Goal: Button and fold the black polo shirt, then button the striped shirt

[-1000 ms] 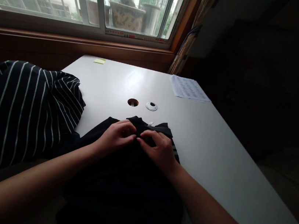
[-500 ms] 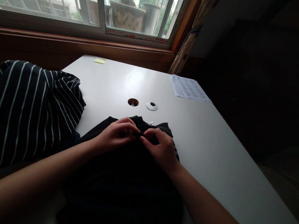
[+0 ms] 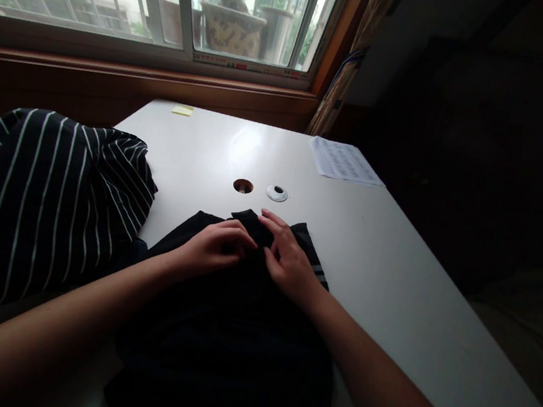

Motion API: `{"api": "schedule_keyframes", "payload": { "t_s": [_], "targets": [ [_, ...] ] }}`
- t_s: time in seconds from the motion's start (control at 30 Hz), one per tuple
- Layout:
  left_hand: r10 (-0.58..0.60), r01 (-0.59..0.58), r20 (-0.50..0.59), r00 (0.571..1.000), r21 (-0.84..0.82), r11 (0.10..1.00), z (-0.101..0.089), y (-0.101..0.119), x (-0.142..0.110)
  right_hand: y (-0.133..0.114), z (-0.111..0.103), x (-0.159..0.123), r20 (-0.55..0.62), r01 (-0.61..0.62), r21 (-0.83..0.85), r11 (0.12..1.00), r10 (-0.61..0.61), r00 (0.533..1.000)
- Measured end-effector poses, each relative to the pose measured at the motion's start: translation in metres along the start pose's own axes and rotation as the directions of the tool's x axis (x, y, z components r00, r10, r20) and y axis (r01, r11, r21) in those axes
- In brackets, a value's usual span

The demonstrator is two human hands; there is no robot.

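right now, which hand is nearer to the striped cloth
Left. The left hand is to the right of the striped cloth, on the black garment; the right hand is farther right, on the garment's other side.

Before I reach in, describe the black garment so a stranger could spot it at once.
Find the white desk below the window. On its near side, under the left hand and right hand, lies the black garment. Unlike the white-striped dark cloth heaped to its left, it looks mostly plain, with pale bands only near its upper right edge.
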State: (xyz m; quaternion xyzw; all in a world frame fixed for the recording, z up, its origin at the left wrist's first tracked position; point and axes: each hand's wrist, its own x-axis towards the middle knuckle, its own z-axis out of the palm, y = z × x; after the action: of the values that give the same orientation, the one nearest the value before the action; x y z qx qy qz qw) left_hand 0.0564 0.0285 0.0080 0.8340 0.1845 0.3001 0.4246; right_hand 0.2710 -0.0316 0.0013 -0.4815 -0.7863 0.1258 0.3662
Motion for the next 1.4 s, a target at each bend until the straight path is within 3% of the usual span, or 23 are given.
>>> {"api": "schedule_keyframes", "payload": {
  "t_s": [0.2,0.3,0.4,0.57,0.77,0.87,1.03,1.4],
  "targets": [
    [-0.053,0.052,-0.053,0.997,-0.018,0.998,-0.002,0.003,0.001,0.007,0.005,-0.002,0.044,-0.051,-0.23,0.972,0.063,0.997],
    [-0.108,0.11,-0.127,0.986,0.014,0.994,-0.002,0.0,0.002,0.007,0.004,-0.003,0.019,-0.073,-0.25,0.965,0.081,0.997],
    [-0.088,0.112,-0.178,0.98,0.133,0.985,0.001,-0.006,0.003,0.007,0.003,-0.003,0.009,-0.081,-0.239,0.968,0.086,0.996],
    [0.014,0.05,-0.142,0.99,0.431,0.901,0.01,-0.018,0.0,0.007,0.004,-0.003,0.015,-0.075,-0.275,0.959,0.082,0.997],
    [0.016,0.028,-0.069,0.998,0.585,0.81,0.007,-0.02,0.0,0.007,0.001,-0.004,-0.029,-0.038,-0.235,0.971,0.032,0.999],
    [0.005,0.056,-0.099,0.995,0.607,0.793,-0.002,-0.022,0.001,0.007,-0.004,-0.004,-0.118,-0.019,-0.178,0.984,-0.002,0.993],
    [-0.067,0.204,-0.258,0.964,0.555,0.807,-0.017,-0.033,0.001,0.009,-0.011,-0.005,-0.256,-0.04,-0.149,0.988,0.001,0.967],
    [-0.124,0.278,-0.349,0.929,0.434,0.857,-0.02,-0.034,0.002,0.008,-0.011,-0.005,-0.324,-0.057,-0.185,0.981,-0.006,0.946]
  ]
}}
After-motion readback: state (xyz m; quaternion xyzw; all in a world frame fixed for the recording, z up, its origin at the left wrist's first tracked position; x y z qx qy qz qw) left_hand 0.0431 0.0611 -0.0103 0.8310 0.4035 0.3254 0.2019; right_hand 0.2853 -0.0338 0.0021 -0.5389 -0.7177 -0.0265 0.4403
